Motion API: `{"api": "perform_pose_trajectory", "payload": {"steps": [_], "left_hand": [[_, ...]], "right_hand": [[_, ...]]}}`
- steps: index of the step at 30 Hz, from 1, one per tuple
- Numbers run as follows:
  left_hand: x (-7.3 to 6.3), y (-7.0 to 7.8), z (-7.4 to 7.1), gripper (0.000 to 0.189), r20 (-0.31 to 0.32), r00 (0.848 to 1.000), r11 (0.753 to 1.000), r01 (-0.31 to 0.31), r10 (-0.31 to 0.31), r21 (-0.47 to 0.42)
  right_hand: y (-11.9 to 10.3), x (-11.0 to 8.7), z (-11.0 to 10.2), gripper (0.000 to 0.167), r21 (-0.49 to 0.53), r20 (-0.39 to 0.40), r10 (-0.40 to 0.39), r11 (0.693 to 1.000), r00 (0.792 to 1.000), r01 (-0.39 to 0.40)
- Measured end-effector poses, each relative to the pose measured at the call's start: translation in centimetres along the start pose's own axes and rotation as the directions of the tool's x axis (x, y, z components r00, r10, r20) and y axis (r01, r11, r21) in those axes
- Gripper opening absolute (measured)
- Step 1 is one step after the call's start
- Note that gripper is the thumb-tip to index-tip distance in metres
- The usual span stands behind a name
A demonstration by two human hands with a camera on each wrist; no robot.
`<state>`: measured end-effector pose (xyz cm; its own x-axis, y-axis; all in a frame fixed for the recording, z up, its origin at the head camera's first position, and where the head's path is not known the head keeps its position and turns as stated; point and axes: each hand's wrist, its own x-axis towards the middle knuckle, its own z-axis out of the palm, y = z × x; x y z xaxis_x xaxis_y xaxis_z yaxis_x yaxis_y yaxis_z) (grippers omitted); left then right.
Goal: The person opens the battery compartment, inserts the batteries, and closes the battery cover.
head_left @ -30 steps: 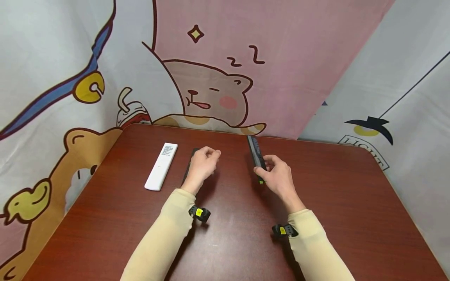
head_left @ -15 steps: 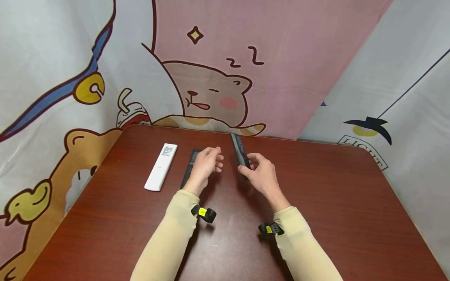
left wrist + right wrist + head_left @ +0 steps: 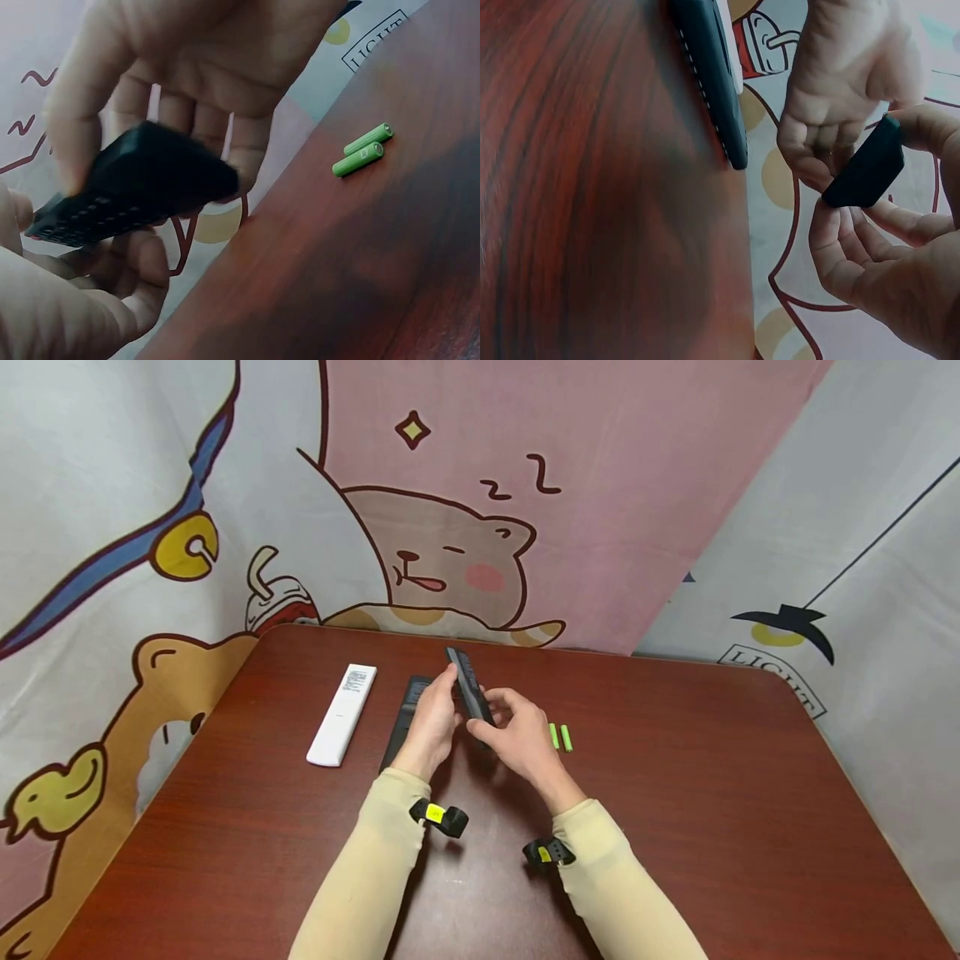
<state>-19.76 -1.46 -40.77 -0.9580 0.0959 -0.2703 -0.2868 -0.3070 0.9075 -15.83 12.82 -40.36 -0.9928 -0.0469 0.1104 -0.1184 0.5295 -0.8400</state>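
Observation:
A black remote control (image 3: 469, 683) is held tilted above the table. My right hand (image 3: 522, 737) grips its near end between thumb and fingers. On its other side, my left hand (image 3: 431, 725) has its thumb along the edge and its fingers curled underneath. The left wrist view shows rows of buttons on the remote's lower face (image 3: 94, 217); its near end is blurred. Beneath my left hand, a second black remote (image 3: 397, 720) lies on the table, partly covered by that hand. Two green batteries (image 3: 361, 150) lie side by side beyond my right hand.
To the left, a white remote (image 3: 341, 717) lies on the brown table (image 3: 697, 793), with printed text near its far end. A cloth with cartoon drawings (image 3: 600, 510) hangs right behind the table's back edge.
My right hand has carried the black remote leftward to my left hand, which has turned and taken hold of it. The green batteries, hidden before, now show beside my right hand.

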Motion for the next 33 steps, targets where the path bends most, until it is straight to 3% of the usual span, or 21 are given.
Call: {"api": "perform_pose_trajectory", "payload": {"steps": [10,28,33], "left_hand": [[-0.1,-0.4,0.2,0.055,-0.056,0.998,1.0,-0.026,0.025,-0.008],[0.0,-0.6,-0.5,0.06,0.029,0.999,0.991,-0.033,0.037,-0.132],[-0.1,-0.7,-0.5,0.061,0.049,0.998,0.989,-0.032,0.039,-0.145]], "right_hand": [[-0.5,-0.1,0.9,0.045,0.028,0.012,-0.056,0.998,0.998,0.055],[-0.1,-0.1,1.2,0.04,0.157,0.014,-0.206,0.967,0.978,0.202],[0.3,0.2,1.0,0.04,0.177,0.035,-0.219,0.962,0.975,0.209]]}}
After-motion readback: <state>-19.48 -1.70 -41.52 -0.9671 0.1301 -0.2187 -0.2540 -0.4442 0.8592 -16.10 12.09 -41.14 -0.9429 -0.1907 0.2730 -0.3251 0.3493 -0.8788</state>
